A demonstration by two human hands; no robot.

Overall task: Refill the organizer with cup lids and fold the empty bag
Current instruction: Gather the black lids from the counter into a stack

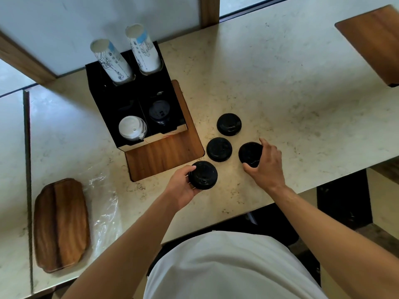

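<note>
A black organizer [101, 100] stands at the back left of the counter. It holds two stacks of paper cups, white lids [132, 128] in its front left slot and black lids [160, 113] in the front right slot. My left hand [182, 186] grips a stack of black lids [204, 174] near the counter's front. My right hand [266, 164] holds another black lid stack [249, 154] on the counter. Two more black lid stacks [219, 149] [228, 124] rest between them and the organizer. The clear empty bag [105, 210] lies flat at the left.
A wooden tray [61, 225] lies at the left beside the bag. A wooden inset panel [164, 156] sits under and in front of the organizer. Another wooden panel [375, 42] is at the far right corner. The counter's front edge runs close to my body.
</note>
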